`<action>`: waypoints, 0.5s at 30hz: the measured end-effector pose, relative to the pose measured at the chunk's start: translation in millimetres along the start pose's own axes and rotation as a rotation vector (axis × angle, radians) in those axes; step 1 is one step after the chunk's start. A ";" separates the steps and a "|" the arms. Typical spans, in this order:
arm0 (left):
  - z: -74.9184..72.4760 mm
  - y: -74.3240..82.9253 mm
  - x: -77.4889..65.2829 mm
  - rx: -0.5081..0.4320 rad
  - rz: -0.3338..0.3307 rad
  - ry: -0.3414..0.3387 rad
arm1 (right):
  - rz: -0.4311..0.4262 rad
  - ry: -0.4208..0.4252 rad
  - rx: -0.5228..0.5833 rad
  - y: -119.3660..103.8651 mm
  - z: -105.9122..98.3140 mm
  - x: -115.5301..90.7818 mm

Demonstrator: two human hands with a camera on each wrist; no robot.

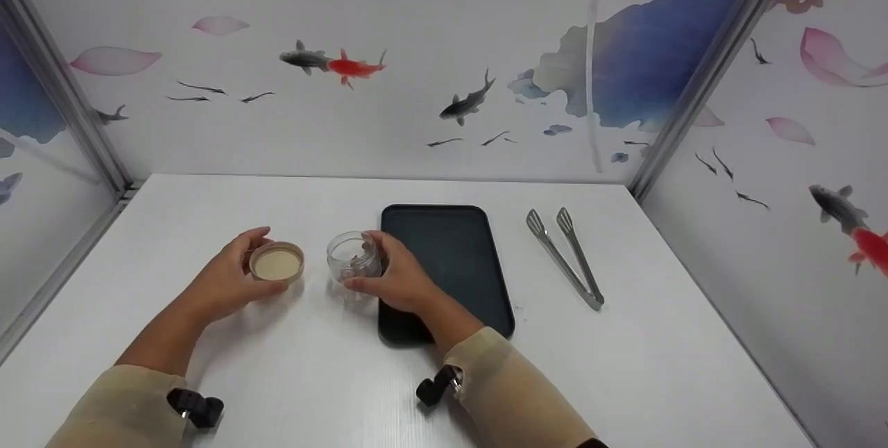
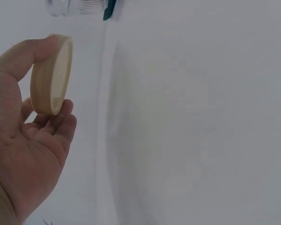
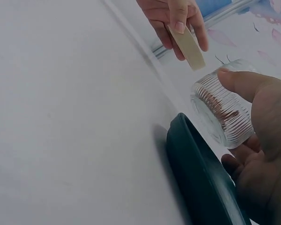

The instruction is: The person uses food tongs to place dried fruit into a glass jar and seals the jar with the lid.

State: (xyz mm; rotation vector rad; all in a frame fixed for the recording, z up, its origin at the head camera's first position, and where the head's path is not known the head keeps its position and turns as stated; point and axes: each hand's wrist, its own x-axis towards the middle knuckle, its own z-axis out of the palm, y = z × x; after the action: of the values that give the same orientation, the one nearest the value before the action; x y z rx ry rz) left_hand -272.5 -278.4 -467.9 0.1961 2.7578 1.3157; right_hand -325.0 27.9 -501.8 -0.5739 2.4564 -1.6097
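Note:
My left hand (image 1: 232, 274) holds a round, light wooden lid (image 1: 277, 263) by its edge, with the pale inner face turned up. In the left wrist view the thumb presses one side of the lid (image 2: 51, 77) and the fingers curl at the other. My right hand (image 1: 395, 271) grips a clear glass jar (image 1: 352, 257) near the tray's left edge, its mouth uncovered. Through the ribbed wall of the jar (image 3: 225, 110) some small reddish-brown pieces show in the right wrist view; their kind cannot be told. Lid and jar are apart, side by side.
A dark rectangular tray (image 1: 451, 247) lies on the white table (image 1: 291, 392), partly under my right hand and forearm. Metal tongs (image 1: 572, 264) lie spread to the right of the tray. Printed wall panels (image 1: 416, 143) stand around the table's back and sides.

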 end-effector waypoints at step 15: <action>5.4 26.9 3.6 -0.079 0.092 0.057 | -0.085 0.057 0.154 -14.1 0.3 -5.8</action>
State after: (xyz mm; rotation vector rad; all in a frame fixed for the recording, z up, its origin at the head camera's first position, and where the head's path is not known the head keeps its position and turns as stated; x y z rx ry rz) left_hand -273.1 -257.0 -450.5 0.2875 2.7678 1.4720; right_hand -316.3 25.0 -489.7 -0.6245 2.3487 -1.8523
